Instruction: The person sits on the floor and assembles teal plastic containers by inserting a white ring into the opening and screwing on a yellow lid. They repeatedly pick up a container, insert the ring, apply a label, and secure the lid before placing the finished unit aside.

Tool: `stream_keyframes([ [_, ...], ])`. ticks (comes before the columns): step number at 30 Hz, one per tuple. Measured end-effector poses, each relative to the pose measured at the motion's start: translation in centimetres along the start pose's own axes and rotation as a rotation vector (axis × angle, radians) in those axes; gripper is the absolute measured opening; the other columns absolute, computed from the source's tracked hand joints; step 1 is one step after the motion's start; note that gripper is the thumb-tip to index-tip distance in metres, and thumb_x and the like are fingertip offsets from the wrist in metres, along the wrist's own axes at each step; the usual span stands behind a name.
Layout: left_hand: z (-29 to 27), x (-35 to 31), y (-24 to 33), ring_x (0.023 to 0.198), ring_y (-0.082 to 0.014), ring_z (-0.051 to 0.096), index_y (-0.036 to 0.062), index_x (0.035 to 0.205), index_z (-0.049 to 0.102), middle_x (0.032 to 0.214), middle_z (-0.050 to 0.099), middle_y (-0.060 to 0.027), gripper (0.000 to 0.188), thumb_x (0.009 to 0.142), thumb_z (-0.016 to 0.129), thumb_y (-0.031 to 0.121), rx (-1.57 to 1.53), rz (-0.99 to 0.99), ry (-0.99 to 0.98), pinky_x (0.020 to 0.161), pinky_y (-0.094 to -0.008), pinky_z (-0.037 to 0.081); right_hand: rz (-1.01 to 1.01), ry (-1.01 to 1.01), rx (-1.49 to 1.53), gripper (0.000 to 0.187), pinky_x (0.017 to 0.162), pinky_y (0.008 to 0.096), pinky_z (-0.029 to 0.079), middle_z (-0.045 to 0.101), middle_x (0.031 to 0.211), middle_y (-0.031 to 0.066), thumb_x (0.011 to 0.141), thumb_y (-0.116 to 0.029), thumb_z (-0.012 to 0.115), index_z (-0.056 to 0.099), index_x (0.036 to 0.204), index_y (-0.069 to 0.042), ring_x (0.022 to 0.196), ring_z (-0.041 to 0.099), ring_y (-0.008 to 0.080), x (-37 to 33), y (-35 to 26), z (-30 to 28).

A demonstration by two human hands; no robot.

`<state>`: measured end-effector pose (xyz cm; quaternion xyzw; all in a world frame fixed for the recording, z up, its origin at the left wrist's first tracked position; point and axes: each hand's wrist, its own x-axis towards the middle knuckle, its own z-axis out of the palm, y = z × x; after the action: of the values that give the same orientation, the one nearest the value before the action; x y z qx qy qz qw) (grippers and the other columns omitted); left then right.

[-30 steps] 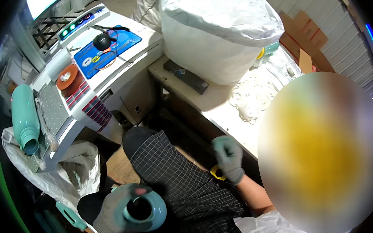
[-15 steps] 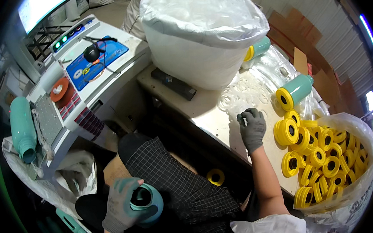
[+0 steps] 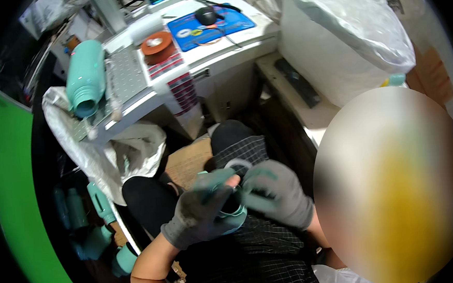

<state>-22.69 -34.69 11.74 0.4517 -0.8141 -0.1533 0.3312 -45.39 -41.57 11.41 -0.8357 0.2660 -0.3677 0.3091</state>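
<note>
Over the lap, both gloved hands, left (image 3: 202, 215) and right (image 3: 276, 198), grasp a teal bottle (image 3: 232, 214), likely light, rigid and best gripped round its body.

teal bottle (image 3: 84, 77), orange tape roll (image 3: 157, 45), mouse (image 3: 207, 15) on bench

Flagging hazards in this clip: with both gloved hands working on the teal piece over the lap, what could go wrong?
1. The teal piece is held over the lap between the left hand and right hand, unsupported; it may slip and fall.
2. The teal bottle lies on its side near the bench edge and could roll off.
</note>
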Motion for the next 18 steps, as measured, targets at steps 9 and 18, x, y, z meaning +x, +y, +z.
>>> stream_keyframes([
  [9,-2.7,-3.5,-1.2,0.094,-0.0309,0.067,0.0076,0.086,0.071,0.101,0.066,-0.0085,0.042,0.072,0.091,0.042,-0.03,-0.189,-0.065,0.08,-0.0428,0.056,-0.172,-0.222,-0.108,0.046,0.097,0.047,0.05,0.066,0.119,0.0071,0.08,-0.044,0.084,0.071,0.109,-0.012,0.112,0.065,0.0261,0.9,-3.0,3.3],
  [18,-5.0,-2.0,0.8,0.113,-0.032,0.061,0.0115,0.098,0.077,0.092,0.069,-0.0065,0.037,0.08,0.084,0.043,0.373,-0.041,-0.13,0.105,-0.0575,0.047,-0.057,-0.308,-0.09,0.043,0.078,0.0399,0.044,0.061,0.11,0.0028,0.078,-0.039,0.086,0.068,0.112,-0.019,0.09,0.058,0.0219,-0.3,-3.1,5.0],
])
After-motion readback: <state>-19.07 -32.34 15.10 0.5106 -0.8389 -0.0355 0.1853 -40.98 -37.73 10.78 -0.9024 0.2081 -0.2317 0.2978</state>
